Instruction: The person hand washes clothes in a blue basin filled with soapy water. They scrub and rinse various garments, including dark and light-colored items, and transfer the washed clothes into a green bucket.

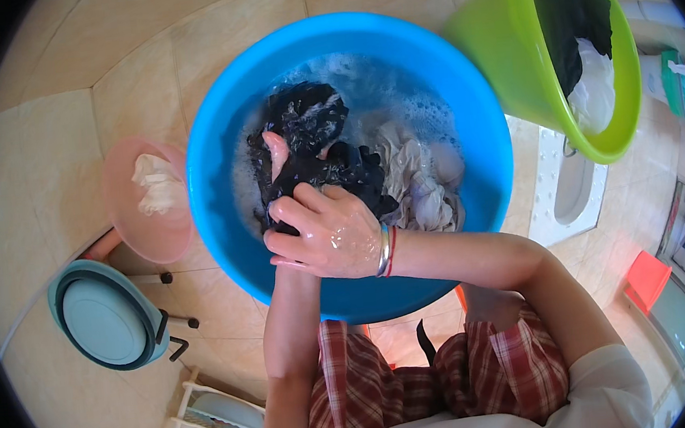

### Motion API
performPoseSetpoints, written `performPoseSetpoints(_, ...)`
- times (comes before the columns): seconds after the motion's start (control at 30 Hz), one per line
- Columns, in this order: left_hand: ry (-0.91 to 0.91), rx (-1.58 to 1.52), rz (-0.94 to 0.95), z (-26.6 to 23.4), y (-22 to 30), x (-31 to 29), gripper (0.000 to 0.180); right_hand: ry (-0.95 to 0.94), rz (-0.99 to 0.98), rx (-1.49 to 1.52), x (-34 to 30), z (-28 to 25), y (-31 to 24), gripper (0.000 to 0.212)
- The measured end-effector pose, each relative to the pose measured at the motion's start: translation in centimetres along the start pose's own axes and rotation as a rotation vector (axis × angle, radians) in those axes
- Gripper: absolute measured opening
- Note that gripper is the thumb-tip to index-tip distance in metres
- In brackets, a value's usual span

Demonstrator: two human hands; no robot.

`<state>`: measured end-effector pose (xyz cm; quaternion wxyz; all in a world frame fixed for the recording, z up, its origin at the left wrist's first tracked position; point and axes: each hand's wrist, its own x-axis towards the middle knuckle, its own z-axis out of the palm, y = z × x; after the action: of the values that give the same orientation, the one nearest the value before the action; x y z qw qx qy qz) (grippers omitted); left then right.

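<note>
Grip: right hand [335,235] holding black cloth [301,113] in blue tub [487,148]

Head view: The right hand is curling its fingers over the near end of the bunched, wet black cloth, and its palm side is overlapping the left wrist. The left hand [276,154] is lying mostly beneath the cloth; one bare finger is showing at the cloth's left side. Fabric is hiding the remainder, so whether this hand is gripping cannot be told. A silver bangle [382,251] and a red cord [392,251] are encircling the right wrist.

The black cloth is occupying the left part of the blue tub, with suds [342,66] floating beyond it. Grey-white cloth [423,199] is lying just beside it on the right.

A pink basin [153,239], left of the tub, is holding cream cloth [158,184]. A green bucket [500,57], upper right, is containing dark fabric [570,19] and white fabric [594,86]. A teal basin [103,316] is resting at the lower left.
</note>
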<state>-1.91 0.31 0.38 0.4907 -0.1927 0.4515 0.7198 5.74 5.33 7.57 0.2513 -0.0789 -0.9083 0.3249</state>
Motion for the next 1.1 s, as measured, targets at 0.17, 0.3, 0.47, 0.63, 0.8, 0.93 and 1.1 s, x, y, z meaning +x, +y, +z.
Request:
performPoseSetpoints(0.17, -0.344, -0.241, -0.265, -1.5, 1.1, 0.9, 0.045, 0.152, 0.026, 0.045, 1.4, 0.3, 1.0, 0.023)
performPoseSetpoints(0.3, -0.370, -0.249, -0.191, -3.2, 0.6, 2.1, 0.045, 0.222, 0.065, 0.153, 1.8, 0.6, 2.6, 0.020)
performPoseSetpoints(0.47, -0.108, -0.020, 0.091, -3.2, -0.8, 1.4, 0.045, 0.216, 0.178, 0.187, 1.3, 1.4, 5.7, 0.013)
performPoseSetpoints(0.63, 0.297, 0.285, 0.034, 4.1, -1.0, -1.8, 0.048, -0.072, 0.590, -0.114, -3.0, 1.2, 15.3, 0.027)
performPoseSetpoints(0.8, 0.039, 0.064, -0.025, -1.8, -0.4, 1.3, 0.073, -0.045, 0.773, -0.191, -4.4, 1.5, 17.9, 0.038)
performPoseSetpoints(0.93, 0.072, 0.133, -0.061, -2.3, -0.3, 1.9, 0.065, -0.389, 0.406, -0.326, -7.2, 2.3, 17.0, 0.037)
performPoseSetpoints(1.1, -0.013, 0.250, -0.044, -1.4, -2.1, 2.6, 0.070, -0.146, 0.758, -0.042, -5.5, 4.6, 17.8, 0.028)
